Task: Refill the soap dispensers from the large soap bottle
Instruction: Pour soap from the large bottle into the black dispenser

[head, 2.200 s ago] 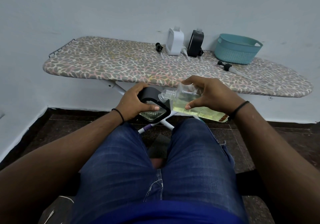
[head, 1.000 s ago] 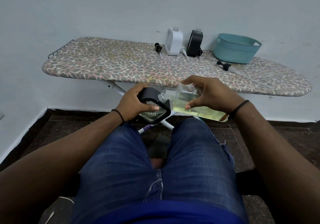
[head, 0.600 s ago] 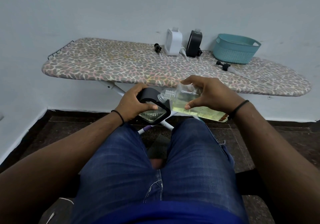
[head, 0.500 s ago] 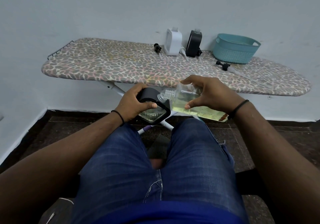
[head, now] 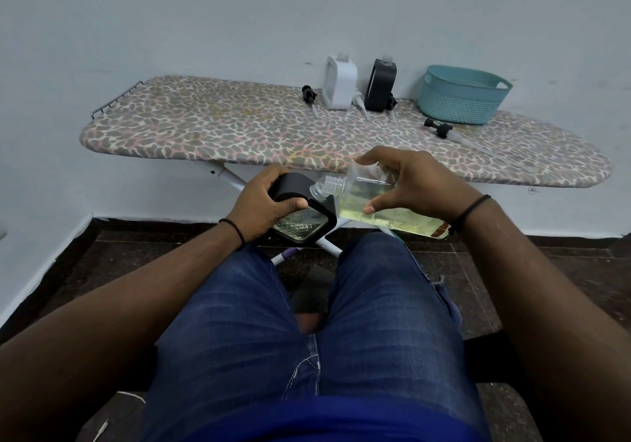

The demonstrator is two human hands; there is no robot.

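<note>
While the left hand [head: 263,207] grips the black dispenser [head: 300,212], the right hand [head: 415,182] clasps the soap bottle [head: 372,202]. Bottle's long axis near horizontal (neck leftward, touching the dispenser).

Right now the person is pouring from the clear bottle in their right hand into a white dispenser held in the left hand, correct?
Not quite: the dispenser in the left hand is black, not white. The white dispenser stands on the ironing board by the wall. The rest holds: the right hand tilts the clear bottle with its neck at the black dispenser's opening, as the head view shows.
</note>
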